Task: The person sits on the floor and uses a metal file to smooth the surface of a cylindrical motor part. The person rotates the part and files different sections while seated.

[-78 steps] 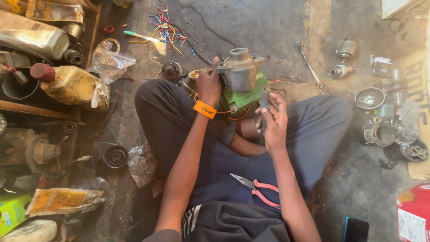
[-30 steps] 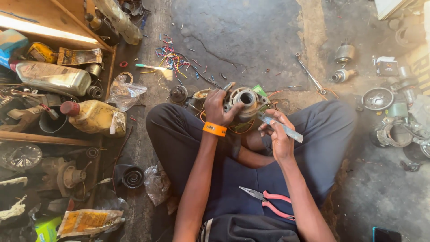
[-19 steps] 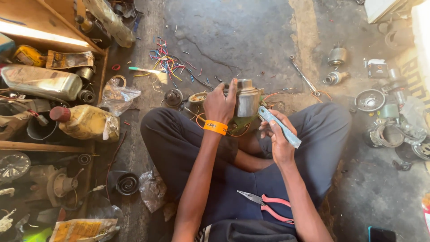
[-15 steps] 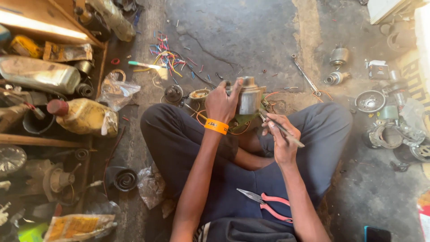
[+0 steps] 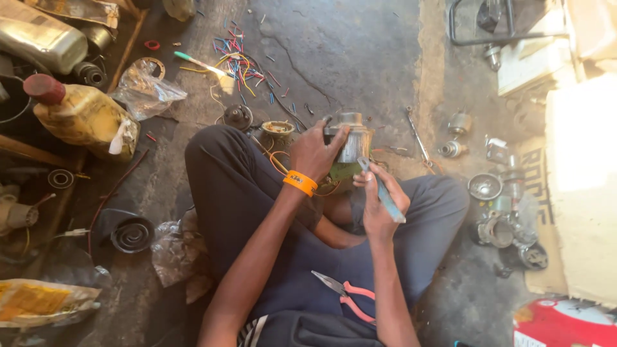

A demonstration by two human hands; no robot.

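Hard daylight floods in from far right of the right hand (image 5: 380, 204), blowing the cardboard (image 5: 581, 186) there out to glare. Left of the left hand (image 5: 315, 153), the clutter sits dim and shadowed. Edges bend slightly; the centre stays fairly sharp.

A cracked grey concrete floor (image 5: 360, 58) carries everything. Cut bits of coloured wire (image 5: 241, 64) lie scattered at upper centre, with a crumpled clear plastic bag (image 5: 146, 95) to their left. A yellowish bottle with a red cap (image 5: 80, 114) lies on its side at the upper left. A wrench (image 5: 416, 136) rests right of centre, and round metal parts (image 5: 498, 212) cluster near the right edge beside cardboard (image 5: 578, 193).
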